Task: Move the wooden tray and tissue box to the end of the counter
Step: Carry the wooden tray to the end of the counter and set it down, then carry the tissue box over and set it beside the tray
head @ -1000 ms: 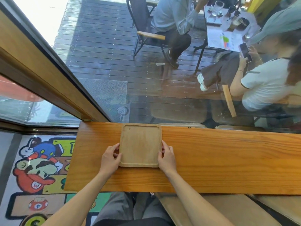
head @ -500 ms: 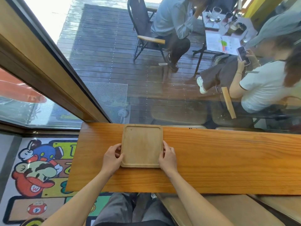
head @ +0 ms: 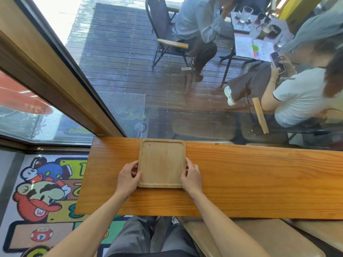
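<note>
A pale, square wooden tray (head: 161, 162) with a raised rim lies flat on the orange-brown wooden counter (head: 250, 179), near its left end and against the window edge. My left hand (head: 127, 178) grips the tray's left rim near the front corner. My right hand (head: 191, 176) grips the right rim opposite. The tray holds nothing. No tissue box is in view.
The counter ends at about a tray's width left of the tray, above a cartoon floor mat (head: 42, 191). A glass window (head: 167, 89) runs along the far edge; people sit at a table outside. Padded stools (head: 259, 236) stand under the counter on the right.
The tray and both hands stay where they were on the counter; only the camera has shifted slightly.
</note>
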